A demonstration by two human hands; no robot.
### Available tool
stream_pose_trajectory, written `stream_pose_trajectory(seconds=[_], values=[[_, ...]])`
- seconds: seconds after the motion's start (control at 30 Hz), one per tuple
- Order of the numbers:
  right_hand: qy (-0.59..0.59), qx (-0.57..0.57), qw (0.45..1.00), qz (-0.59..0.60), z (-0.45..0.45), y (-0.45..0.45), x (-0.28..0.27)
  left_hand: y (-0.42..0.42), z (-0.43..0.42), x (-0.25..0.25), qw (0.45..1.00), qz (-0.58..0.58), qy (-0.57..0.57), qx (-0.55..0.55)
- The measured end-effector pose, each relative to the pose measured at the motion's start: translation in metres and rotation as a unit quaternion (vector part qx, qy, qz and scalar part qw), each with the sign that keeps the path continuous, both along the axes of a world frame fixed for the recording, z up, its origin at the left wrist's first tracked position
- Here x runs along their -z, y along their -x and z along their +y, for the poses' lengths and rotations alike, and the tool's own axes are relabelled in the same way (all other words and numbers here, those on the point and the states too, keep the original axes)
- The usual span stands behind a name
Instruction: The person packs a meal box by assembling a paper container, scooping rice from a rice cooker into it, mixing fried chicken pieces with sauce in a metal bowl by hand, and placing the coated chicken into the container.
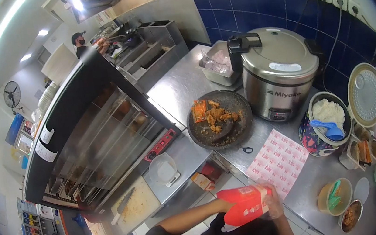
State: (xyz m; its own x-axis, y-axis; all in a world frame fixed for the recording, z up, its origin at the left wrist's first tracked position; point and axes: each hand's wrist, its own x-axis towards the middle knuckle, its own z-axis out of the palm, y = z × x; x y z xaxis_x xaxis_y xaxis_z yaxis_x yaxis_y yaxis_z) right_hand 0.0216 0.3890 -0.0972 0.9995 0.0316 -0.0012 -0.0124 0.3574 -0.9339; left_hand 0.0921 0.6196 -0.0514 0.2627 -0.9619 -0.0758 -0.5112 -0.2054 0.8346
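Observation:
A red paper food box (244, 203) with pale printing is held close in front of my body, near the steel counter's edge. My left hand (222, 204) meets its left side, and the box hides most of the fingers. On the opposite side my right hand (274, 204), in what looks like a clear plastic glove, is closed around the box's edge. Just beyond lies a sheet of red-and-white printed paper (279, 162) on the counter. Behind that, a dark stone mortar (200, 137) holds pieces of fried chicken (216, 114) and an orange sachet (200, 110).
A Miyako rice cooker (281, 78) stands at the back, beside a metal tub (223, 78). Rightward are a rice container (311, 142) with a blue scoop (330, 129) and sauce bowls (325, 199). Leftward are a glass display warmer (97, 142), a knife (124, 204) and a scale (173, 179). Another person (79, 44) stands far back.

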Motion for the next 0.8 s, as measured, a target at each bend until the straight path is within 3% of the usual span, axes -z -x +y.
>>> stream_pose_trajectory(seconds=[0.07,0.1,0.13,0.17,0.2,0.23,0.3,0.33,0.4,0.47,0.53,0.57,0.67,0.7,0.73,0.8], values=[[0.013,0.015,1.0,-0.013,-0.021,-0.007,-0.005,-0.017,0.001,-0.028,0.997,-0.033,-0.001,0.071],[-0.116,0.016,0.993,0.007,-0.023,-0.011,-0.021,-0.027,-0.011,-0.054,0.993,0.065,-0.026,0.098],[-0.243,0.029,0.969,0.021,-0.027,-0.015,-0.035,-0.039,-0.008,-0.101,0.986,0.083,-0.095,0.106],[-0.283,0.073,0.956,0.031,-0.037,-0.012,-0.025,-0.035,0.008,-0.121,0.993,0.11,0.038,-0.004],[-0.321,0.117,0.939,0.034,-0.049,-0.009,-0.009,-0.036,0.022,-0.131,0.991,0.092,0.09,-0.04],[-0.453,0.065,0.888,0.046,-0.057,-0.013,-0.012,-0.035,0.038,-0.149,0.976,0.145,0.117,-0.11],[-0.582,0.042,0.807,0.091,-0.063,-0.011,0.003,-0.032,0.069,-0.148,0.915,0.239,0.269,-0.183],[-0.59,0.072,0.793,0.135,-0.065,-0.01,0.026,-0.027,0.084,-0.14,0.882,0.244,0.31,-0.258],[-0.594,0.066,0.78,0.183,-0.057,-0.017,0.008,-0.019,0.11,-0.125,0.816,0.192,0.345,-0.423],[-0.586,-0.002,0.787,0.191,-0.046,-0.034,-0.069,-0.021,0.094,-0.143,0.78,0.285,0.324,-0.453],[-0.553,0.05,0.82,0.14,-0.04,-0.028,-0.035,-0.023,0.077,-0.158,0.757,0.308,0.289,-0.498],[-0.524,0.072,0.841,0.114,-0.035,-0.028,-0.035,-0.023,0.082,-0.156,0.778,0.316,0.28,-0.466],[-0.409,0.131,0.902,0.045,-0.016,-0.025,-0.046,-0.025,0.066,-0.149,0.919,0.149,0.126,-0.341],[-0.405,0.127,0.904,0.039,-0.006,-0.028,-0.048,-0.026,0.039,-0.158,0.953,0.008,0.1,-0.286],[-0.388,0.107,0.914,0.049,-0.001,-0.029,-0.044,-0.026,0.007,-0.168,0.963,-0.134,0.069,-0.225],[-0.374,0.026,0.926,0.034,0.011,-0.032,-0.03,-0.024,-0.03,-0.144,0.972,-0.171,-0.028,-0.158]])
